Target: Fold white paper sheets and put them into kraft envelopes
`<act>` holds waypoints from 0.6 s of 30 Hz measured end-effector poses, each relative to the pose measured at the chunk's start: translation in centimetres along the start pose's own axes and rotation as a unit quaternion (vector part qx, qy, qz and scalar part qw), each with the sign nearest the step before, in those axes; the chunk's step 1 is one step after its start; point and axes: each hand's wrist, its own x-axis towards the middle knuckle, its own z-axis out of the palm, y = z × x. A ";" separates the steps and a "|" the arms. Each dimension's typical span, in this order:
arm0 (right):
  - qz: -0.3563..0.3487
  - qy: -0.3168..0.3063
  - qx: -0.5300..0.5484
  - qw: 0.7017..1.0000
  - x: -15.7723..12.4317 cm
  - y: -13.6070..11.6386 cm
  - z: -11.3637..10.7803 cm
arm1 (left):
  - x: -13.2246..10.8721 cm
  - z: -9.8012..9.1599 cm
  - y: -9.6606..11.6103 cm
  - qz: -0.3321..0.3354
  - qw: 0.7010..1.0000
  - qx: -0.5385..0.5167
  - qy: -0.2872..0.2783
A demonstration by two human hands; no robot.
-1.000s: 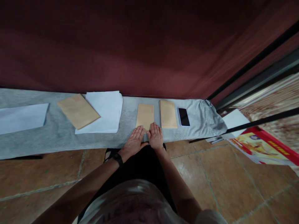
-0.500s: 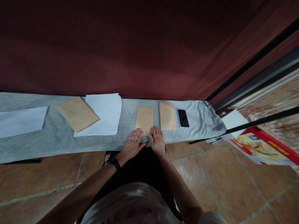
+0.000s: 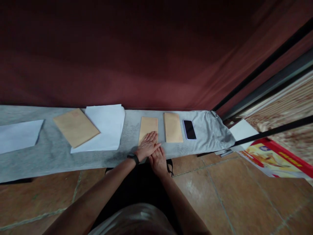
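Observation:
A brown paper envelope lies flat in front of me on the grey cloth. My left hand rests palm down across its lower part, fingers stretched out. Just beside and below it, my right hand lies flat at the cloth's near edge, its fingertips by the left thumb and the envelope's lower right corner. That lower edge is covered by my hands. To the right is a stack of similar brown envelopes, which neither hand touches.
A dark-screened phone lies right of the stack. On the left, a larger brown envelope overlaps white paper sheets; another white sheet is farther left. A red and yellow box stands beyond the table's right end.
My left hand has slid right and up onto the envelope. The right hand has shifted left and down, close against the left. The view has tilted slightly.

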 end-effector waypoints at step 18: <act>0.030 0.005 -0.004 1.000 0.2 -0.4 0.2 | 5.1 0.0 -2.0 -0.046 0.998 0.037 0.038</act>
